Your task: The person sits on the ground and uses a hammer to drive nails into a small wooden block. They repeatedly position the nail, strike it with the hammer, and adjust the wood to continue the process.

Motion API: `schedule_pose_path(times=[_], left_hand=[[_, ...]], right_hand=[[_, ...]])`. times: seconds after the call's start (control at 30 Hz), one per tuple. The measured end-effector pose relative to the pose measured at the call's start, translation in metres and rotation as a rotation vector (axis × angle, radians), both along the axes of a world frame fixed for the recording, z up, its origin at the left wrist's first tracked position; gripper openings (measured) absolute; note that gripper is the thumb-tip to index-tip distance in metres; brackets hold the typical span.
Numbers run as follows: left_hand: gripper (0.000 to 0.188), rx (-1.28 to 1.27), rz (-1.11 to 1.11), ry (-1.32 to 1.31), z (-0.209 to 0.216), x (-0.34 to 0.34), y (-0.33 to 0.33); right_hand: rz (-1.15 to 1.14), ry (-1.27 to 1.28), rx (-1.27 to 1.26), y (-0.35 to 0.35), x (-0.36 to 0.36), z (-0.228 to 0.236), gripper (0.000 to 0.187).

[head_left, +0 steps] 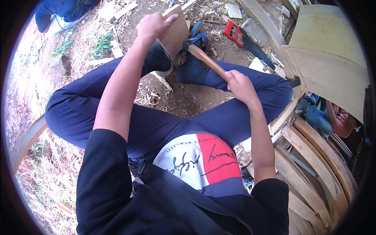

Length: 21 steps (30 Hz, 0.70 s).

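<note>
My left hand (151, 26) grips the upper edge of a flat wooden board (175, 37), which stands tilted between my feet. My right hand (239, 86) is wrapped round the lower handle of a wooden-handled tool (209, 62). Its dark head lies close to the board's right edge, by my right foot; its exact shape is hard to make out, and I cannot tell whether it touches the wood. Both legs are bent outward, with a dark shoe (158, 58) on the left foot just beside the board.
A red-handled handsaw (235, 34) lies on the ground at the upper right. Wood chips and offcuts (234, 11) litter the soil. Long curved planks (309, 172) are stacked at my right, below a large wooden panel (329, 74). Other people (325, 119) sit at the right and upper left.
</note>
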State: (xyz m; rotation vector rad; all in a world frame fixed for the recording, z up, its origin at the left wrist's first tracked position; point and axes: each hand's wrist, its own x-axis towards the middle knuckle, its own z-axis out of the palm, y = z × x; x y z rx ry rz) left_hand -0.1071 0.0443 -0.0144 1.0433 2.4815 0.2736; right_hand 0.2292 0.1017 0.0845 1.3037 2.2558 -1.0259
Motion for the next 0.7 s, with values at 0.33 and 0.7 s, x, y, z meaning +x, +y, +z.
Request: schedule_pose_path(times=[0.33,0.7], left_hand=[[0.078,0.003,0.109,0.032,0.011,-0.015,-0.018],[0.050,0.810,0.810,-0.752,0.162,-0.062,-0.055]], right_hand=[[-0.037,-0.283,0.628,0.046,0.032,0.025,0.031],[0.317,-0.545,0.814,0.112,-0.040,-0.089,0.029]])
